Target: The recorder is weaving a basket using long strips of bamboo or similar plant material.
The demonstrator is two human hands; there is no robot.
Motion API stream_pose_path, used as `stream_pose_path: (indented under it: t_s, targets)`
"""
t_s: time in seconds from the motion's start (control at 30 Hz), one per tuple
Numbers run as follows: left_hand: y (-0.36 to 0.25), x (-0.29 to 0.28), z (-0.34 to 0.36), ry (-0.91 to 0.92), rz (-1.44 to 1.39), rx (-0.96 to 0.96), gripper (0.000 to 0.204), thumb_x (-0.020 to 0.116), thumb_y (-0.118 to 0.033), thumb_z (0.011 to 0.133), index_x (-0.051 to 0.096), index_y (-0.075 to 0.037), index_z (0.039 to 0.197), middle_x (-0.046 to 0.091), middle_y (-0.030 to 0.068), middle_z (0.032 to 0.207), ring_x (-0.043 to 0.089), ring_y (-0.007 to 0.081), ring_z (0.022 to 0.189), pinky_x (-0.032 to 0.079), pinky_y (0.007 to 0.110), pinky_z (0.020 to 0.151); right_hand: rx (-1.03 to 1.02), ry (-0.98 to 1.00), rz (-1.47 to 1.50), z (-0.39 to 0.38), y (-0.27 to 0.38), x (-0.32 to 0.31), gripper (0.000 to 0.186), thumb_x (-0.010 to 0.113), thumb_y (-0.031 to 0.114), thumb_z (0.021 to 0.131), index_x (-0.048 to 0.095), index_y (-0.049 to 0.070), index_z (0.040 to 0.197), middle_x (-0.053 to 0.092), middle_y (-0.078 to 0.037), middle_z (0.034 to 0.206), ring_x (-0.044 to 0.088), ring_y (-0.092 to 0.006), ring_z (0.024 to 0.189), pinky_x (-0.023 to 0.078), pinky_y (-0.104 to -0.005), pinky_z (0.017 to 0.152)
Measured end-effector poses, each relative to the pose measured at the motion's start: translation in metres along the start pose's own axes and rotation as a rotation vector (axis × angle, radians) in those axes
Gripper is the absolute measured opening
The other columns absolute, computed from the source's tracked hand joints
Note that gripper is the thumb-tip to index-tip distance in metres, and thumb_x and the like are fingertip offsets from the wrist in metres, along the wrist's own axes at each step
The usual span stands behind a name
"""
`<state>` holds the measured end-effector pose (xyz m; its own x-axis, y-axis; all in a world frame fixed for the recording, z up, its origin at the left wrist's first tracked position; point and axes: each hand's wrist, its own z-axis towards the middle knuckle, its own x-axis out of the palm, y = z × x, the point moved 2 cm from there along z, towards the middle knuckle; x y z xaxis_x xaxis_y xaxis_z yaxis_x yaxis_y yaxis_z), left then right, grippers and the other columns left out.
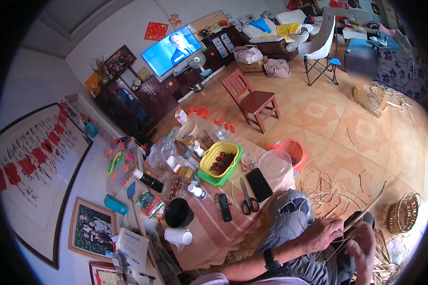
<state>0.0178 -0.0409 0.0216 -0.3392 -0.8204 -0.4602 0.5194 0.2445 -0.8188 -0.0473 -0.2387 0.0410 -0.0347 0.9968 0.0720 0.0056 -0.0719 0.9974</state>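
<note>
Tan strip: near right, slanting far and right from the hands
Left hand: fingers pinching the strip
Right hand: fingers curled just beside; cannot tell its grip
Woven basket: right, on the floor

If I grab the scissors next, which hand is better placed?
Probably your left hand: it's nearer the scissors, while your right hand is farther right. The left seems to be pinching a strip, though.

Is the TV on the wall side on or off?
On: the television glows blue and shows a person on its screen.
</note>
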Motion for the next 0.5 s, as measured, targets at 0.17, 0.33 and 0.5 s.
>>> stream_pose_path:
  t_s: [0.17, 0.33, 0.5]
  targets:
    - [-0.001, 0.000, 0.000, -0.001, 0.001, -0.050, 0.018, 0.073, -0.005, 0.091, 0.056, -0.002, 0.098, 0.063, 0.0159, 0.085, 0.068, 0.0402, 0.084, 0.052, 0.046, 0.069, -0.215, -0.198, -0.336, 0.024, -0.003, 0.017, 0.049, 0.081, 0.032, 0.092, 0.055, 0.005, 0.123, 0.060, -0.003, 0.097, 0.055, -0.0071, 0.073, 0.045, -0.0209, 0.061]
    - [0.000, -0.002, -0.002, 0.001, -0.063, -0.079, 0.018, 0.072, -0.009, 0.092, 0.056, -0.002, 0.098, 0.064, 0.0172, 0.085, 0.068, 0.0406, 0.084, 0.052, 0.047, 0.071, -0.055, -0.059, 0.018, 0.040, 0.003, 0.013, 0.039, 0.083, 0.021, 0.089, 0.054, 0.006, 0.111, 0.064, -0.006, 0.098, 0.062, -0.0104, 0.075, 0.049, -0.0227, 0.063]
    - [0.003, 0.000, -0.002, 0.020, -0.040, -0.115, 0.019, 0.071, -0.013, 0.094, 0.056, -0.003, 0.098, 0.064, 0.0171, 0.085, 0.068, 0.0404, 0.085, 0.051, 0.047, 0.071, -0.021, 0.051, 0.247, 0.055, -0.010, 0.007, 0.029, 0.082, 0.007, 0.087, 0.057, 0.005, 0.100, 0.066, -0.005, 0.093, 0.068, -0.0121, 0.074, 0.053, -0.0232, 0.059]
